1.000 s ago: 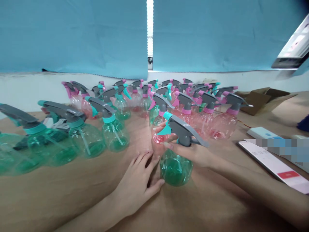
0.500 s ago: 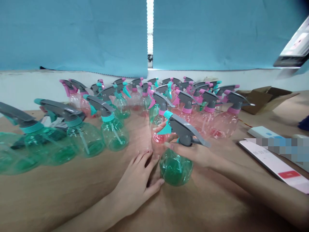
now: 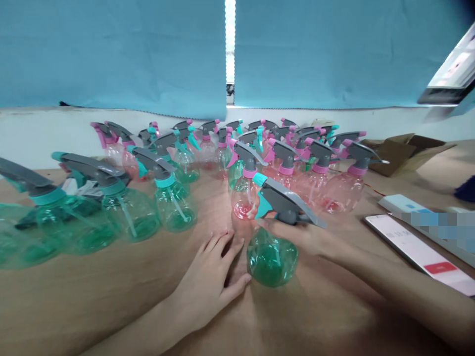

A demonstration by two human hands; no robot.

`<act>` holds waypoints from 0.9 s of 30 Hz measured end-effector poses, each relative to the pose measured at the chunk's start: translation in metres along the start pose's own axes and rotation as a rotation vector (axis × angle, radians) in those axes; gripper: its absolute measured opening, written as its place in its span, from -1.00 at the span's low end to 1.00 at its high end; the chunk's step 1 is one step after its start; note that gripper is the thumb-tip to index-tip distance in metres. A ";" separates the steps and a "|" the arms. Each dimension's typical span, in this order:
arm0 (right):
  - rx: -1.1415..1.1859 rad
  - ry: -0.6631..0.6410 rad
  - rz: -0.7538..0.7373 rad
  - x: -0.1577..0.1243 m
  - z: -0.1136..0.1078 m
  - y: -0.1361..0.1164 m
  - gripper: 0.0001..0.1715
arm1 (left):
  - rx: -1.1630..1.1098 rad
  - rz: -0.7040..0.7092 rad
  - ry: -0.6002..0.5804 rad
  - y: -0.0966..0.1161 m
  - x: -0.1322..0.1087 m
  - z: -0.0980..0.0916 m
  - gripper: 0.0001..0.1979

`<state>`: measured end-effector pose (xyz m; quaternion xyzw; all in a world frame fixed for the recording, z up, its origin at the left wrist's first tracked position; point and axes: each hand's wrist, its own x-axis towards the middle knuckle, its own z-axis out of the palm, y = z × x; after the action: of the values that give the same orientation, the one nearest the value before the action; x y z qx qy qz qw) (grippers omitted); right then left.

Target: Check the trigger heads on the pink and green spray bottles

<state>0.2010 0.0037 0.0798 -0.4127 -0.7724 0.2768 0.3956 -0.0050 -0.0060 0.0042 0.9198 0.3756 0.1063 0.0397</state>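
Observation:
A clear green spray bottle [image 3: 272, 259] with a grey and turquoise trigger head is gripped around its neck by my right hand [image 3: 297, 235]. The head points left, and the trigger partly covers my fingers. My left hand [image 3: 213, 274] lies flat on the wooden table, fingers stretched out, its thumb close to the bottle's base. Just behind the held bottle stands a pink spray bottle [image 3: 244, 200]. To the left, a green spray bottle [image 3: 175, 207] stands upright at the end of a row of similar green ones.
Several pink and green spray bottles crowd the table's back, including a pink one [image 3: 343, 190] at the right. A phone [image 3: 411, 247] and a white box [image 3: 399, 202] lie at right. Behind them is an open cardboard box [image 3: 393, 155]. Blue curtains [image 3: 111, 54] hang behind.
The trigger head of the held bottle has tipped slightly lower, and my right fingers have curled in behind the trigger. My left hand stays in place.

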 end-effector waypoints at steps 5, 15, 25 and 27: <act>0.029 0.105 0.025 -0.001 0.006 0.007 -0.90 | -0.015 -0.007 -0.007 0.000 0.000 0.000 -0.48; 0.030 0.140 -0.023 -0.001 0.007 0.008 -0.93 | -0.004 0.003 -0.004 0.001 0.002 -0.001 -0.48; 0.029 0.102 0.001 -0.001 0.006 0.009 -0.94 | 0.001 0.022 0.028 -0.001 0.001 0.000 -0.52; 0.019 0.106 0.024 -0.001 0.006 0.010 -0.93 | 0.002 0.022 0.023 -0.001 0.001 0.001 -0.51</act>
<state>0.2001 0.0072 0.0683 -0.4322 -0.7427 0.2665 0.4366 -0.0050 -0.0049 0.0034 0.9227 0.3660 0.1167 0.0332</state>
